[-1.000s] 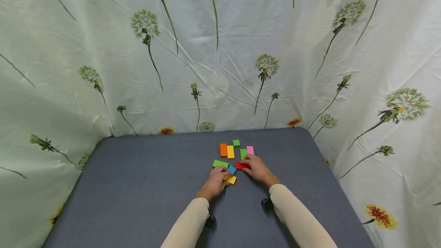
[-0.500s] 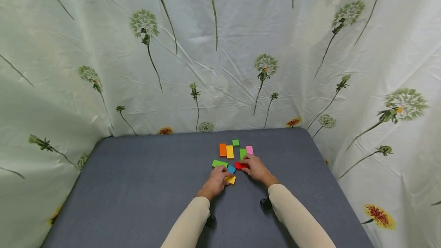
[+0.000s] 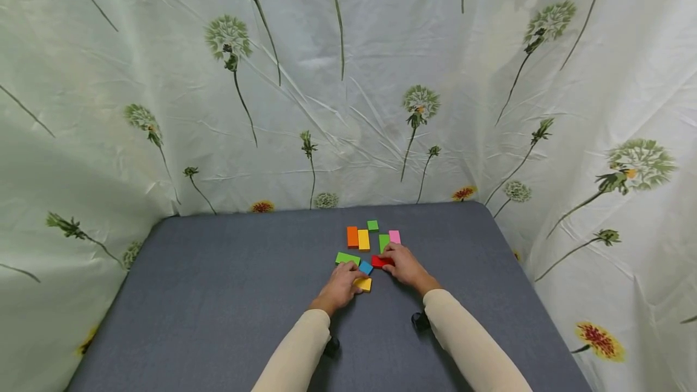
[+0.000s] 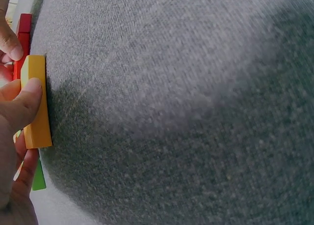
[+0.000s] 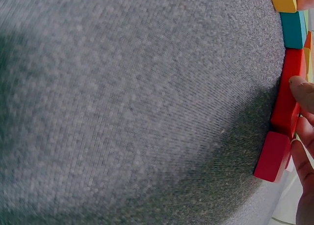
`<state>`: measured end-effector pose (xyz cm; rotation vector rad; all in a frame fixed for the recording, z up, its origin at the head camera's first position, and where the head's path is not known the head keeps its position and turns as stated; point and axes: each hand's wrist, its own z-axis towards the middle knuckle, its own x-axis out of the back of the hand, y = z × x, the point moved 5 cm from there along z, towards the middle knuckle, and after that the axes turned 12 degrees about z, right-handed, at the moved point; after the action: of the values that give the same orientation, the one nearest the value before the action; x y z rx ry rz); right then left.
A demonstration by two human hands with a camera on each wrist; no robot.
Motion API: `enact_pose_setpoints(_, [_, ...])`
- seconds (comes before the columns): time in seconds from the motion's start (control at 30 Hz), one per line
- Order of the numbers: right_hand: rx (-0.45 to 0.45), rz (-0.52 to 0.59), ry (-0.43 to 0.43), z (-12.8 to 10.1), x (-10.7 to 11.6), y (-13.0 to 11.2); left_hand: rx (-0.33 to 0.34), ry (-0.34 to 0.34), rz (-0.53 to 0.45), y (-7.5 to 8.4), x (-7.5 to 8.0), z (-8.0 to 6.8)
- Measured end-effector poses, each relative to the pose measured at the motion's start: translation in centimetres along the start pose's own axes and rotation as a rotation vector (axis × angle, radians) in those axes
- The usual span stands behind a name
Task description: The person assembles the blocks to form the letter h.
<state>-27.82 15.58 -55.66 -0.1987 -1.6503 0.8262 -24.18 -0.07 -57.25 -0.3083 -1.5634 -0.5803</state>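
Left hand [image 3: 340, 285]: rests low on the grey bench [image 3: 218, 295], thumb and fingers pinching the yellow block [image 3: 363, 284] by its edges.
Yellow block: lies flat on the bench at the near side of the cluster, just below the blue block [image 3: 366, 268].
Green bar [image 3: 348, 258]: lies just beyond the left hand's fingers.
Red block [image 3: 380, 261]: sits right of the blue block, with a second red piece beside it in the right wrist view.
Right hand [image 3: 405, 268]: fingers curl onto the red block and grip it.
Far blocks: orange [image 3: 353, 236], yellow, green and pink [image 3: 394, 236] lie behind.
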Motion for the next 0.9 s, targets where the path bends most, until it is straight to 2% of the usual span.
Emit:
enact_pose_setpoints(0.47, [-0.020,0.021,-0.003,0.0,-0.1,0.1,-0.025,-0.009,0.044,-0.5,0.2,-0.7])
enact_pose_setpoints(0.67, [-0.029,0.028,-0.010,0.1,-0.3,0.1,-0.033,0.004,0.070,-1.3,0.6,-1.7])
enact_pose_setpoints(0.9, [-0.006,0.012,0.000,0.0,-0.3,0.1,-0.030,0.011,0.086,-2.7,1.9,-3.4])
